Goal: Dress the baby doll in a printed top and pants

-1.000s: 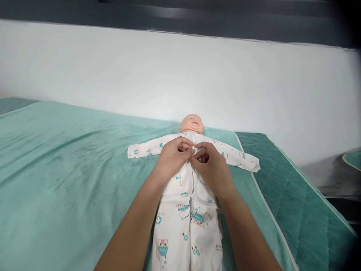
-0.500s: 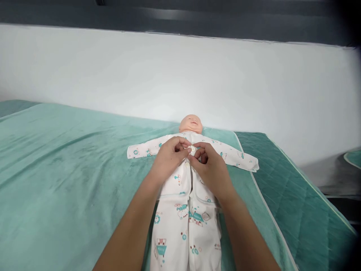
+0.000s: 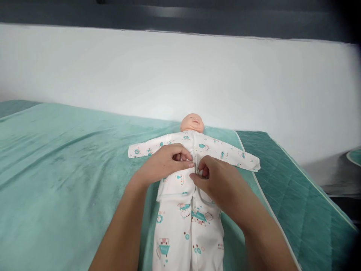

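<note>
Overall, a white wall (image 3: 84, 67) is rising behind a green blanket (image 3: 70, 169), and a darker quilted cover (image 3: 293, 188) is showing past the blanket's right edge. Printed white trousers (image 3: 175, 233) are stretching from the near edge towards the middle, right of centre. Above them the matching top (image 3: 175, 184) is lying on a doll (image 3: 191, 123), whose head is resting close to the far edge, by the wall. Both sleeves are spreading outwards — the right-hand cuff is crossing the blanket's pale trim onto the quilted cover.

Both hands are working at the top's front opening, around mid-chest. The left hand (image 3: 162, 163) is bringing thumb and forefinger nearly together and seems to be pinching the edge of the cloth. The right hand (image 3: 221, 178) is curling its fingers with the thumb a little apart, just beside the gathered fold; whether it is gripping cloth is hard to tell.

The step in hand is looking like fine fingertip handling of the two front edges — below the hands, the opening is parting slightly near the hem. Any further move here is calling for a light, steady hold, with the soft layers lying level.
</note>
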`<state>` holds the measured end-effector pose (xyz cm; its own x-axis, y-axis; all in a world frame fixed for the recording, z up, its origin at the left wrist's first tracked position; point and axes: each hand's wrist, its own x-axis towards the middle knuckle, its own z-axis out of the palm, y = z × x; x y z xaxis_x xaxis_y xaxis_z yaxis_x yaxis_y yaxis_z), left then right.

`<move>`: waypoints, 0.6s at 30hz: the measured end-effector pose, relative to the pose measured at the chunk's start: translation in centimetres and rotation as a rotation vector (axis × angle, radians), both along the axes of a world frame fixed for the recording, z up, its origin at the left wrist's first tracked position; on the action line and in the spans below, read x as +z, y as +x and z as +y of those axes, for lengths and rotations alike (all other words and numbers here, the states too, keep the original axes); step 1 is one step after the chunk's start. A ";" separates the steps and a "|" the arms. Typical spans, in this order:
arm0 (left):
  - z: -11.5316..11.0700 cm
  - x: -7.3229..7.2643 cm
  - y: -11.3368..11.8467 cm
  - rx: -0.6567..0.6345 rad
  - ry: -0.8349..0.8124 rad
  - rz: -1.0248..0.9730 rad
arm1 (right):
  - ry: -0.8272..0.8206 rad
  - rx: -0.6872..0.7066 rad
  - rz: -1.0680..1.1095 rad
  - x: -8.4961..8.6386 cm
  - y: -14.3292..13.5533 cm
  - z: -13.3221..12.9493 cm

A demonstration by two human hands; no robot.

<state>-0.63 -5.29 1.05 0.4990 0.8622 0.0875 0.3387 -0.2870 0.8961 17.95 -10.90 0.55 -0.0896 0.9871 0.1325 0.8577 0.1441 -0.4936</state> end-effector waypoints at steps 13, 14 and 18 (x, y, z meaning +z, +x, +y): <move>-0.6 0.3 0.5 -0.081 -0.024 -0.015 | -0.279 0.129 0.509 0.4 2.6 0.9; -0.7 0.4 0.6 -0.097 -0.036 -0.020 | -0.296 0.151 0.608 0.3 2.7 1.0; -0.6 0.4 0.7 -0.143 -0.097 -0.062 | -0.314 0.216 0.885 -0.3 2.4 1.4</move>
